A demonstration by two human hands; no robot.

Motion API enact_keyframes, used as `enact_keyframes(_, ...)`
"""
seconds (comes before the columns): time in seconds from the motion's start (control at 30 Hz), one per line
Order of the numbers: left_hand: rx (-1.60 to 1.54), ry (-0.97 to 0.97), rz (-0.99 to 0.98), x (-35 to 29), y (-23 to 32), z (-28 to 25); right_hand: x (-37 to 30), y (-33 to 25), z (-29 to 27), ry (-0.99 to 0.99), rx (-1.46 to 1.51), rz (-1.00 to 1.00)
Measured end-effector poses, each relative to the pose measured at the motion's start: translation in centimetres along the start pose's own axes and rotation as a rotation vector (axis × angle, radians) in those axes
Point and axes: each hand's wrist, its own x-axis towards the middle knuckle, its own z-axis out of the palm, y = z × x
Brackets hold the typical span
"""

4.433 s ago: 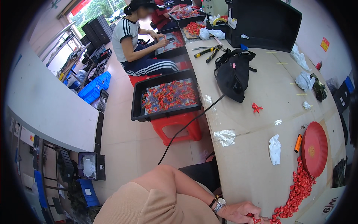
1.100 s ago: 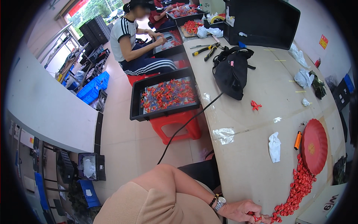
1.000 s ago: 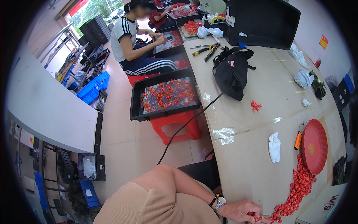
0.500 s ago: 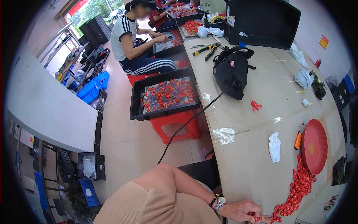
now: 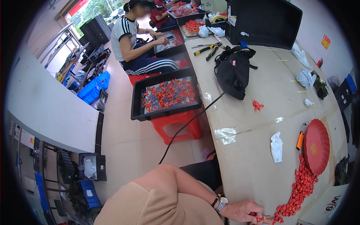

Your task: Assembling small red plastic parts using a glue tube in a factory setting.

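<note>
My left hand [image 5: 243, 211] rests at the near edge of the beige table [image 5: 255, 112], a watch and a bead bracelet on its wrist. Its fingers pinch a small red piece [image 5: 258, 218] at the tail of a long heap of several small red pieces [image 5: 300, 189]. That heap runs up toward a round red dish [image 5: 316, 147]. My right hand is out of sight below the picture's lower edge.
An orange pen-shaped thing [image 5: 299, 140] and a white crumpled rag [image 5: 276, 147] lie by the dish. Farther off are a black bag [image 5: 232, 73], a loose red piece [image 5: 257, 105] and pliers [image 5: 209, 48]. A black tray of red pieces [image 5: 165, 97] sits on a red stool [image 5: 176, 125]. A seated person [image 5: 138, 45] works beyond.
</note>
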Motion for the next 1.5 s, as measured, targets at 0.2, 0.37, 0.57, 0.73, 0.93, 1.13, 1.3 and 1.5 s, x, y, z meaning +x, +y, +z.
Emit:
enact_keyframes(0.2, -0.028, -0.012, -0.015, 0.1, 0.3, -0.1, 0.0, 0.2, -0.3, 0.067, -0.055, 0.044)
enact_keyframes(0.37, -0.030, 0.001, -0.002, 0.0, -0.1, 0.1, -0.3, -0.7, 1.0, 0.057, -0.047, 0.037)
enact_keyframes(0.57, 0.006, -0.009, -0.029, 0.0, 0.1, 0.0, 0.0, 0.2, -0.7, 0.005, -0.002, 0.073)
enact_keyframes(0.73, 0.036, -0.008, -0.025, 0.0, 0.1, -0.1, 0.0, 0.7, -0.9, 0.013, 0.006, 0.048)
enact_keyframes(0.93, 0.022, 0.003, -0.018, 0.0, 0.0, -0.1, 0.2, 0.7, -1.8, -0.042, -0.015, 0.039)
enact_keyframes(1.13, 0.013, -0.032, -0.058, 0.0, 0.2, -0.3, 0.0, 0.7, -1.3, -0.026, -0.005, 0.032)
enact_keyframes(1.3, -0.019, -0.031, -0.052, 0.1, 0.5, -0.3, 0.0, 0.6, -1.2, -0.018, -0.008, 0.023)
enact_keyframes(1.5, -0.013, -0.020, -0.055, 0.1, 0.4, -0.4, 0.2, 0.6, -1.1, -0.027, -0.016, 0.024)
